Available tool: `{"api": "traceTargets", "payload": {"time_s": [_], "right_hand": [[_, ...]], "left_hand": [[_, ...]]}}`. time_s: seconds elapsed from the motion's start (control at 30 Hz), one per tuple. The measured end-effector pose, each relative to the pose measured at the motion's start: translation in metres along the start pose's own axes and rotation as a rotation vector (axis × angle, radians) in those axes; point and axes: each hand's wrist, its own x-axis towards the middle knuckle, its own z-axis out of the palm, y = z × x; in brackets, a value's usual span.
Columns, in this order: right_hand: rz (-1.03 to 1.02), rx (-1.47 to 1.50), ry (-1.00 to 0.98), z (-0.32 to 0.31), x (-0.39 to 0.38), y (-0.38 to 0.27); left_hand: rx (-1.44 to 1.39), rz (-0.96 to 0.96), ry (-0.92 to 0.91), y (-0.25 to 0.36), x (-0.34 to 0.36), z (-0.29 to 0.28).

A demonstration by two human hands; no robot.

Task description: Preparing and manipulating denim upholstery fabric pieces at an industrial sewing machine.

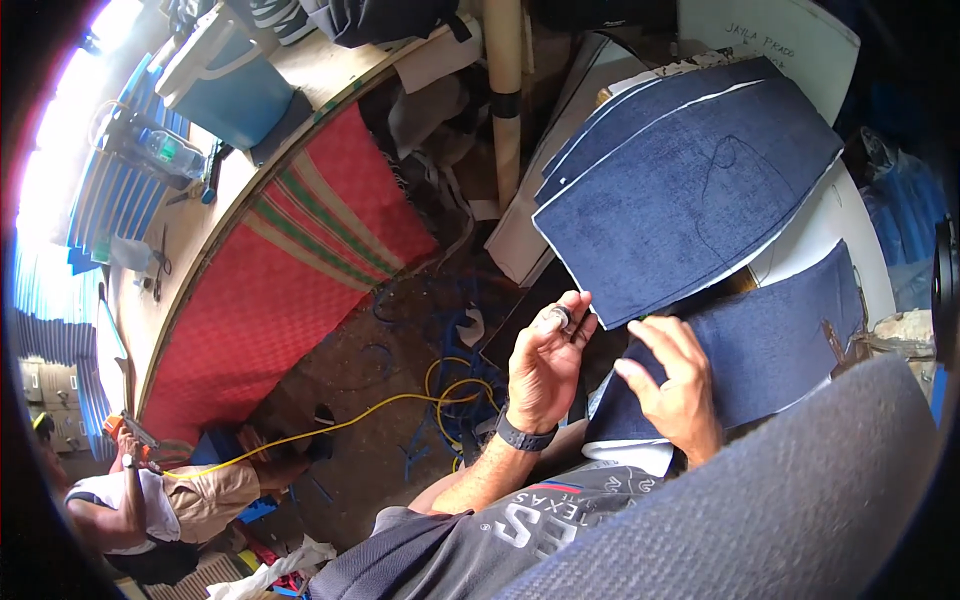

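My left hand (548, 355), with a dark watch on the wrist, is raised at the near corner of a dark blue fabric panel (680, 200). Its fingers close on a small dark, shiny thing (562, 315) that I cannot make out. Just to the right, my right hand (675, 385) has thumb and fingers apart, slightly blurred, with nothing plainly held. That hand is over a second dark blue panel (780, 340), which lies nearer to me. The upper panel has pale edges, and a loose dark thread curls across it.
A red striped cloth (290, 270) hangs below a curved workbench (225, 210) carrying a blue cooler (225, 90) and scissors (163, 250). A yellow hose (350, 412) crosses the littered floor. At lower left, another person (130, 500) holds an orange tool. Large grey padded material (760, 490) fills the lower right.
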Motion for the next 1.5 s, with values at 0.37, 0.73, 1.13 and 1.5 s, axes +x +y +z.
{"api": "traceTargets", "payload": {"time_s": [0.37, 0.73, 1.13, 1.5], "right_hand": [[-0.052, 0.299, -0.05, 0.011, 0.023, -0.005], [-0.241, 0.06, 0.101, -0.01, 0.017, -0.002], [0.021, 0.339, 0.09, -0.002, 0.006, -0.007], [-0.276, 0.068, 0.042, -0.01, 0.019, 0.012]], "left_hand": [[0.21, 0.024, -0.137, -0.002, -0.006, 0.01], [0.797, 0.284, -0.304, -0.003, -0.002, 0.002], [0.573, 0.162, -0.284, -0.004, -0.006, 0.003], [0.274, -0.049, -0.186, -0.003, -0.007, 0.011]]}}
